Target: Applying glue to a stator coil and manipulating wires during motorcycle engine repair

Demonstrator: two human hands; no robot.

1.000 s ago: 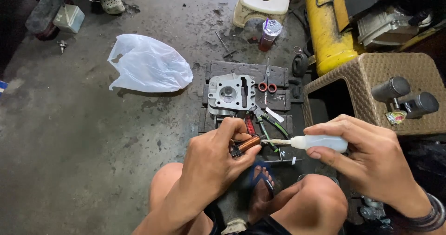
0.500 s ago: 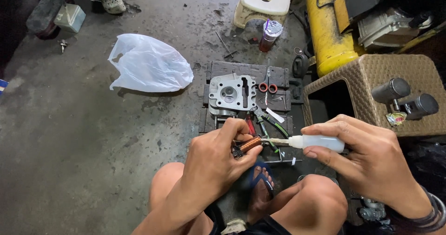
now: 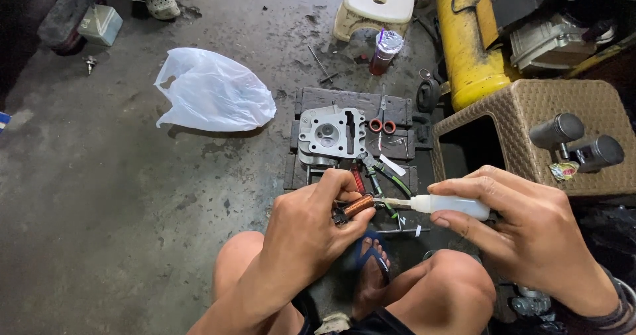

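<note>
The small copper-wound coil sat pinched between the thumb and fingers of the left hand, held above the person's knees and a blue sandal; the nozzle of a small white squeeze bottle met the coil's right end, and the right hand was wrapped closed around that bottle, thumb beneath and fingers over the top. Against the pictures from a second and half a second before, very little had shifted: the bottle and the coil kept the same line, tip to end, with both hands only slightly steadier and closer in; judged from that, the dosing of the coil from the bottle was under way rather than starting or finishing, though whether any liquid was leaving the tip could not be told. Just beyond the hands lay a dark slatted board on the concrete floor, bearing a grey metal cylinder head, red-handled scissors and a few slim tools; farther left a white plastic bag lay crumpled; ahead stood a pale plastic stool with a cup beside it; to the right a yellow tank and a brown woven stool.
</note>
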